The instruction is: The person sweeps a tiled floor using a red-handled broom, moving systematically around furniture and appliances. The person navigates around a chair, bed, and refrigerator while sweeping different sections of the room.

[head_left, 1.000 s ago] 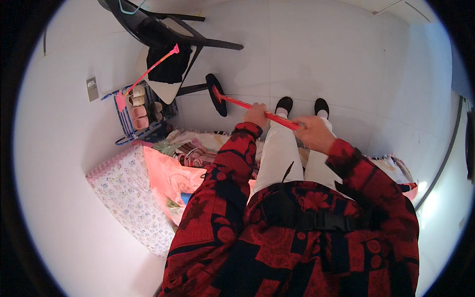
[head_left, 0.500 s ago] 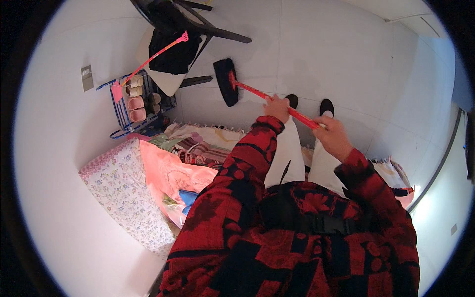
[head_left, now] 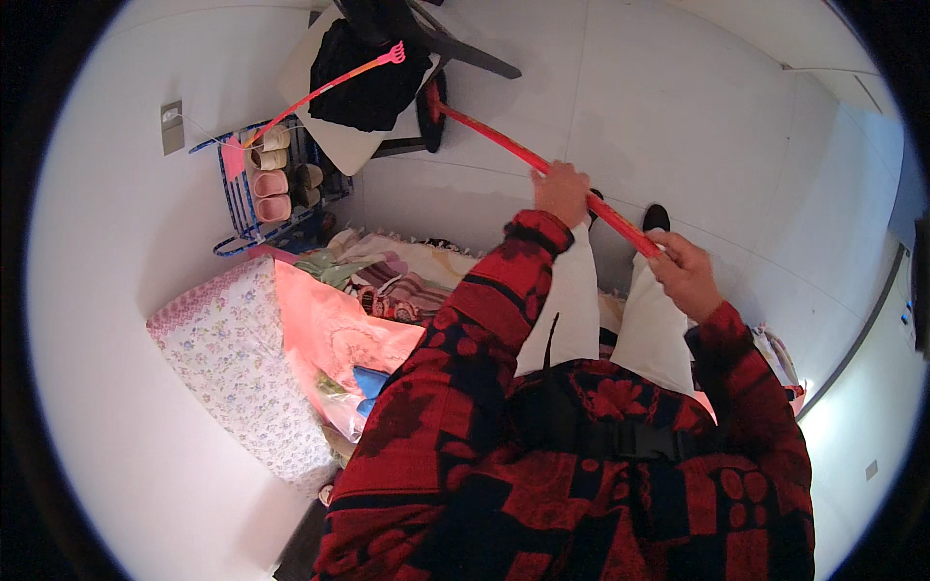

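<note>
Slanting across the pale floor (head_left: 678, 116), a broom (head_left: 509, 142) with a red handle was held by both bare hands. Its dark head (head_left: 433, 133) was placed up and to the left, just beside a cream panel (head_left: 334, 150) and close to a leg of a dark chair (head_left: 475, 55). The shaft was grasped partway along by the left hand (head_left: 562, 194), whose fingers were curled around it and kept close together, back of the hand uppermost; the fingertips were hidden underneath. The near end was clasped by the right hand (head_left: 686, 276), its fingers bent around the handle; whether the thumb was pressed against them could not be told. A folded black cloth (head_left: 358, 82) was laid over the cream panel, and a thin reddish rod (head_left: 325, 89) with a pink claw-shaped tip was seen across it. To the left, pale shoes (head_left: 271, 147) and pink shoes (head_left: 272, 194) were held on a blue rack (head_left: 232, 194). Below the rack, a flowered cloth (head_left: 232, 368) was bordered by a salmon-coloured sheet (head_left: 325, 310), on which something blue (head_left: 369, 382) was partly covered by the left sleeve (head_left: 436, 358).
</note>
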The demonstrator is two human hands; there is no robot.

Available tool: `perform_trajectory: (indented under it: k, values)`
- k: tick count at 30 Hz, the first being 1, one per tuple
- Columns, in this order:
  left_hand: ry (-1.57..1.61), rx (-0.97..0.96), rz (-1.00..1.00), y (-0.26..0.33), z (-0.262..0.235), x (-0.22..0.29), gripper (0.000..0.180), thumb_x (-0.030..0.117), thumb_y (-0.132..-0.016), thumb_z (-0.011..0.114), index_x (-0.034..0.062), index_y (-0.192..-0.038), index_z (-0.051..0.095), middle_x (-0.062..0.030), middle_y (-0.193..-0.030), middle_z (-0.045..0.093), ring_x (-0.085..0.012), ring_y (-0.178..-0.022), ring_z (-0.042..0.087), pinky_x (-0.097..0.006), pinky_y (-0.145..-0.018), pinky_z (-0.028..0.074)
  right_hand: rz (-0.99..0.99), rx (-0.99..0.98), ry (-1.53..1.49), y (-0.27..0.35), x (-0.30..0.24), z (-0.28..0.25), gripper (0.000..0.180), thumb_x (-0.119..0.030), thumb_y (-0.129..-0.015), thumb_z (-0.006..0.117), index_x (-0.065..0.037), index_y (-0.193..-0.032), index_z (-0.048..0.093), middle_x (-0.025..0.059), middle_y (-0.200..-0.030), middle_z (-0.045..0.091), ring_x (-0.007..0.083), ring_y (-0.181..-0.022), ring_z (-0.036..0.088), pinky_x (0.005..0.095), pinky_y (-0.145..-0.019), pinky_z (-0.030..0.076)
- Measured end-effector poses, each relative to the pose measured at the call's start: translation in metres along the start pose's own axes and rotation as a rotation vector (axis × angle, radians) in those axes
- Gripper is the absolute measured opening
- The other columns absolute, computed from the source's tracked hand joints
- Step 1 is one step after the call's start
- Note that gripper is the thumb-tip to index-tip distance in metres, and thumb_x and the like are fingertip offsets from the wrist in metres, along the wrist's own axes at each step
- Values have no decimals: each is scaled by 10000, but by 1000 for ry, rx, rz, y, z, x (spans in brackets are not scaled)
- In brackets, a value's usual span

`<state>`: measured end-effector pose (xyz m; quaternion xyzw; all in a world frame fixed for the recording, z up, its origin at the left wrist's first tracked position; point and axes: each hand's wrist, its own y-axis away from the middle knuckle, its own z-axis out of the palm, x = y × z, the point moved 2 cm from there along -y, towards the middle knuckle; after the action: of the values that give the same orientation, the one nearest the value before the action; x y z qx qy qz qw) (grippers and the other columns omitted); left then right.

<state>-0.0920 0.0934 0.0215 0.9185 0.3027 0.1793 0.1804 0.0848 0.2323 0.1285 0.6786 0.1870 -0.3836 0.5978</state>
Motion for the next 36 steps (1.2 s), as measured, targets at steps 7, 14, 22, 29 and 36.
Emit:
perform_trajectory:
  k: [7,14,22,29,36]
  values:
    - [-128,-51,-107,-11,-5,-98,129,190,-793,636,130,-907,638,-80,-1014,596,-292,-1133,514,-599,-832,461,-203,-36,189,-110,3,93,299,-124,-858,606,-9,-1134,600,39,-808,612,109,-670,521,287,-590,441]
    - [-26,-23,-227,-8,12,-106,166,190,-808,628,128,-963,621,-102,-1134,557,-344,-1281,416,-628,-847,460,-219,-49,425,-144,-8,123,303,-166,-850,549,-54,-1129,589,225,-870,650,408,-826,628,467,-721,502]
    - [140,11,-177,-15,26,-37,268,258,-806,662,91,-1001,584,-199,-1232,490,-458,-1340,285,-674,-912,406,-208,-24,726,-87,0,61,326,-145,-885,507,-74,-1200,556,247,-873,628,439,-796,607,467,-695,484]
    - [199,-91,-55,-13,48,68,315,319,-803,666,69,-988,611,-182,-1158,501,-439,-1330,290,-690,-941,373,-121,40,569,0,29,-30,374,-162,-870,528,-101,-1239,536,261,-853,627,461,-771,603,524,-671,482]
    - [135,-241,143,3,68,178,284,284,-767,668,124,-1002,654,-140,-1043,600,-351,-1170,464,-608,-896,357,-69,166,527,127,38,-106,356,-117,-851,569,-34,-1197,576,239,-900,648,393,-791,641,432,-696,509]
